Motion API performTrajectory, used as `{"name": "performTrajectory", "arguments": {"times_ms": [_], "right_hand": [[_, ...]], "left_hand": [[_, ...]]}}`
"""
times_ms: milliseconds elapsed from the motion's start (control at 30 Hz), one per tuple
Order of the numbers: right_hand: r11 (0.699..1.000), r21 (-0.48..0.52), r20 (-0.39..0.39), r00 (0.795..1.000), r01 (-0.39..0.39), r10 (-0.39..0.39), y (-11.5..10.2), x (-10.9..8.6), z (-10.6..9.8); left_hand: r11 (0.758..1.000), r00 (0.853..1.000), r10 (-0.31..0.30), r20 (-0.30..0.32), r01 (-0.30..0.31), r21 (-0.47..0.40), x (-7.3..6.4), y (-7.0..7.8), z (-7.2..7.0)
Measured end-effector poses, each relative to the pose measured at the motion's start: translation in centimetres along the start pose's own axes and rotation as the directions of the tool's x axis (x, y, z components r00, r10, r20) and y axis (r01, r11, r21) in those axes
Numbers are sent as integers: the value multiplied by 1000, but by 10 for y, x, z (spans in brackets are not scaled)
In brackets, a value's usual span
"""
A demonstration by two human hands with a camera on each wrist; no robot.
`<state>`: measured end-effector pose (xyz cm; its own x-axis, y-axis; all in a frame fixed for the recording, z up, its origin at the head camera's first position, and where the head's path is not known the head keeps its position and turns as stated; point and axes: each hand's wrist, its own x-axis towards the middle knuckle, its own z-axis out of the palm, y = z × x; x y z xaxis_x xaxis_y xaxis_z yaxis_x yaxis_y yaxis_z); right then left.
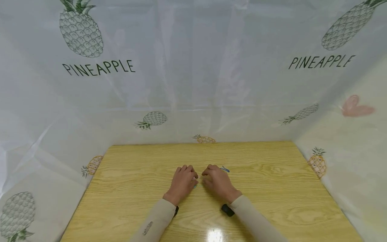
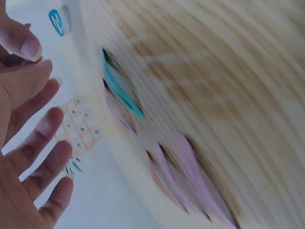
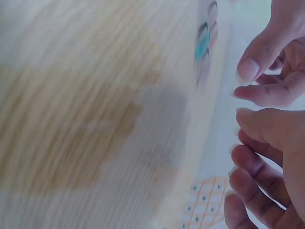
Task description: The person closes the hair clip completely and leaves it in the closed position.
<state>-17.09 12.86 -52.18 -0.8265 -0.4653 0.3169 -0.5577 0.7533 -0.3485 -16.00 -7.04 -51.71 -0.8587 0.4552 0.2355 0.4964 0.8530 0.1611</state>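
Observation:
Both hands hover over the wooden table, a small gap between them. My left hand (image 1: 182,184) has its fingers bent loosely, with no object visible in its grasp; the left wrist view shows its fingers spread. Opposite it, my right hand (image 1: 219,183) also has loosely bent fingers and no object visible. Beneath the left hand lie several hair snap clips: a teal clip (image 2: 121,88), a pink clip (image 2: 205,181) and a peach clip (image 2: 164,183) among them. A blue hair snap clip (image 1: 224,169) lies just beyond the right hand. From the head, the left hand mostly hides its clips.
The wood-grain table (image 1: 272,188) is bounded at the back and sides by a pale sheet (image 1: 205,84) printed with pineapples. Bright glare falls on the tabletop near the front. A dark wrist device (image 1: 227,210) sits at the right cuff.

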Motion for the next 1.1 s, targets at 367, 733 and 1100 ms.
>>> {"name": "performTrajectory", "arguments": {"times_ms": [367, 733, 1100], "right_hand": [[992, -19, -164, 979, -126, 121, 35, -14, -17], [972, -22, -182, 957, -234, 226, 59, -25, -27], [949, -43, -128, 944, -313, 305, 67, -28, -28]], "left_hand": [[996, 996, -87, -14, 87, -2, 36, 36, 12], [991, 991, -131, -13, 131, 24, 57, 55, 33], [985, 989, -143, 33, 139, 102, 74, 71, 37]]}}
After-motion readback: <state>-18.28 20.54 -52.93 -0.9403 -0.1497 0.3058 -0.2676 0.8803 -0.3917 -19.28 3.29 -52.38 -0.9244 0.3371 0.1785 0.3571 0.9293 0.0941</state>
